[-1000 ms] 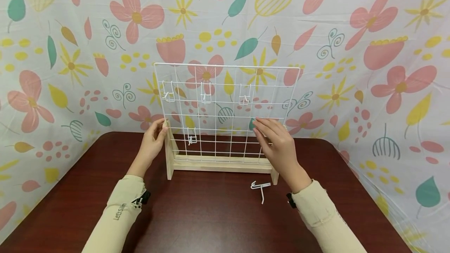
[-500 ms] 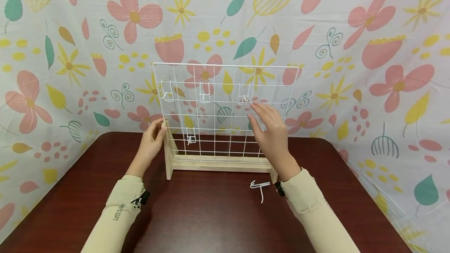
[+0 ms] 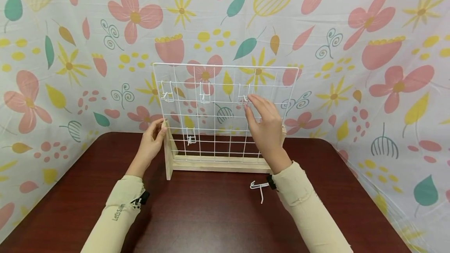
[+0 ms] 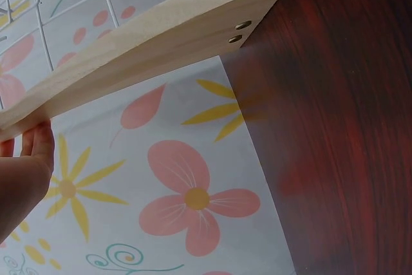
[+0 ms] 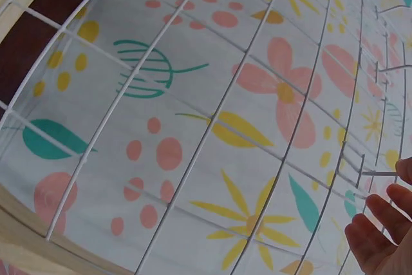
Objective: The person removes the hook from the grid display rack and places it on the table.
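A white wire grid panel stands upright in a wooden stand. My left hand grips the top of the stand's left wooden upright, fingers behind it in the left wrist view. In the upper part of the grid hang a left hook, a middle hook and a right hook; a lower hook hangs at lower left. My right hand has its fingertips right at the right hook's prong, thumb and fingers apart. It covers part of the grid's right side.
A loose white wire hook lies on the dark red-brown table, close to my right wrist. Behind the table hangs a floral-patterned white cloth.
My right hand has moved up and left, from the lower right of the grid to the upper right hook. My left hand keeps its hold on the stand.
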Available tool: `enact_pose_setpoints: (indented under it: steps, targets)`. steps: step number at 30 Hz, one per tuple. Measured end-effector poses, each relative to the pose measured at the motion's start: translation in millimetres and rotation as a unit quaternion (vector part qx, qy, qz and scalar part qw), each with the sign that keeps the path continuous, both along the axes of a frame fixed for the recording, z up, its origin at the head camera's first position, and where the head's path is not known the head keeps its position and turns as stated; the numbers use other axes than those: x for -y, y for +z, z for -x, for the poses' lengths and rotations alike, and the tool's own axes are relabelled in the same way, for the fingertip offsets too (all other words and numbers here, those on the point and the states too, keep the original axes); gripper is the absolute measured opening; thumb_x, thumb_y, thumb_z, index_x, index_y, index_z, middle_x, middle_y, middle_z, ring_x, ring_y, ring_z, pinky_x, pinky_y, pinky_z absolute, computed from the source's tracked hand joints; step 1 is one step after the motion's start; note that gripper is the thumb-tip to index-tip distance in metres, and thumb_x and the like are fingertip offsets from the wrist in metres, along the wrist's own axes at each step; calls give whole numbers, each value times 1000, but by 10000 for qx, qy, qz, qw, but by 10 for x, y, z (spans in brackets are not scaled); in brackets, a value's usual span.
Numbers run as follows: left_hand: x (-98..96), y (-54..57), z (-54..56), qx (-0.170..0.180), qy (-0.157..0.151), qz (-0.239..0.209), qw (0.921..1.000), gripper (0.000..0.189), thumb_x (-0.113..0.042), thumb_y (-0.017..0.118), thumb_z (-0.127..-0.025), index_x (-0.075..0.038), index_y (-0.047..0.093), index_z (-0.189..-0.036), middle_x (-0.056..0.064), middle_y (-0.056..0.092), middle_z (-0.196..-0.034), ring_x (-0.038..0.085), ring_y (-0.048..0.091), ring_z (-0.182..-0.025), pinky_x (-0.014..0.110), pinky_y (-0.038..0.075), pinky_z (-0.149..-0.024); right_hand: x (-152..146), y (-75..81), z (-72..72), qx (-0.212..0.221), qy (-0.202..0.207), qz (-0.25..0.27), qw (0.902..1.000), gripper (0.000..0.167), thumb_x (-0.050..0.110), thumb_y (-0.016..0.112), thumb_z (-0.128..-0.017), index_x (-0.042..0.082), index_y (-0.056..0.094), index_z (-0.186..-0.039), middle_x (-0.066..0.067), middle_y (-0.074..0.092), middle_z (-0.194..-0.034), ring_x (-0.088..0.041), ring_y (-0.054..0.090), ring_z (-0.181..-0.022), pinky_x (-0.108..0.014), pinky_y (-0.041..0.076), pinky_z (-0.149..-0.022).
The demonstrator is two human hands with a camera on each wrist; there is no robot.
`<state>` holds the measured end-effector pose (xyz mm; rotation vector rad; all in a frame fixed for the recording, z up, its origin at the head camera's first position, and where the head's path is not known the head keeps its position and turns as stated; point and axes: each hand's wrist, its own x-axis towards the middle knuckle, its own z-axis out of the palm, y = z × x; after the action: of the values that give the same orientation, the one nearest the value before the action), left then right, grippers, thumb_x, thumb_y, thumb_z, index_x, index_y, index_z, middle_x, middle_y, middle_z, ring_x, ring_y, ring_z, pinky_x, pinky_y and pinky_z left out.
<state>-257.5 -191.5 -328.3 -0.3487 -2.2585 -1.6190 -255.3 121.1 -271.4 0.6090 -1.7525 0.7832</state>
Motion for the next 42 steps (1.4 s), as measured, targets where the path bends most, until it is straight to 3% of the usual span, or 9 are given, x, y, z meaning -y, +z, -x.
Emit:
enact_pose_setpoints:
  steps: [8, 15, 18, 22, 32, 34, 39, 42]
  targets:
    - [19, -39, 54, -17, -35, 2, 10000, 39, -4, 46, -101, 9, 40, -138, 28, 50, -120, 15, 47, -101, 10, 39, -81, 35, 30, 52, -34, 93, 37, 9999, 26, 8, 68, -90, 0, 68, -115, -15, 67, -114, -32, 59, -109, -38, 44, -98]
    - [116, -268, 262, -107, -12, -32, 9999, 40, -12, 48, -101, 1, 44, -139, 20, 52, -118, 6, 47, -95, 11, 39, -79, 71, 46, 97, -254, 241, 50, 9994, 22, 2, 68, -89, -2, 70, -111, -16, 68, -111, -30, 62, -104, -36, 46, -94]
    - [126, -305, 283, -258, 3, 32, 9997, 40, -13, 48, -101, 1, 44, -138, 19, 53, -116, 6, 48, -94, 11, 40, -79, 80, 54, 97, -302, 258, 46, 9992, 21, 2, 67, -89, -2, 70, -109, -15, 69, -110, -30, 63, -102, -35, 48, -92]
    - [129, -313, 286, -383, -13, 34, 9993, 40, -14, 49, -101, 2, 44, -138, 19, 53, -115, 7, 49, -95, 11, 40, -79, 83, 66, 98, -263, 273, 56, 9993, 19, 2, 66, -90, -2, 71, -108, -15, 69, -109, -29, 64, -102, -35, 49, -91]
    - [123, -296, 279, -234, -22, 41, 9997, 40, -15, 48, -101, -1, 44, -139, 21, 53, -119, 8, 48, -97, 11, 40, -80, 77, 103, 99, -298, 367, 81, 9989, 18, 3, 65, -90, -2, 72, -106, -16, 69, -107, -28, 66, -99, -36, 53, -84]
    - [95, -220, 213, -117, -52, 0, 9999, 40, -12, 47, -101, 1, 44, -139, 23, 52, -120, 9, 48, -99, 11, 40, -81, 76, 108, 100, -344, 364, 78, 9987, 17, 3, 65, -90, -2, 72, -106, -16, 70, -107, -28, 66, -99, -36, 53, -83]
    - [110, -228, 214, -97, -77, 20, 9999, 40, -12, 47, -102, 1, 42, -139, 23, 52, -122, 10, 48, -101, 10, 40, -82, 81, 123, 89, -407, 385, 86, 9984, 17, 2, 65, -90, -2, 72, -106, -17, 69, -107, -28, 66, -99, -36, 53, -84]
    - [136, -296, 278, -224, -66, 32, 9997, 41, -15, 48, -102, -1, 43, -139, 21, 52, -121, 8, 49, -100, 10, 40, -81, 84, 134, 76, -413, 376, 103, 9984, 17, 3, 65, -90, -2, 72, -106, -16, 69, -107, -28, 66, -99, -36, 53, -84]
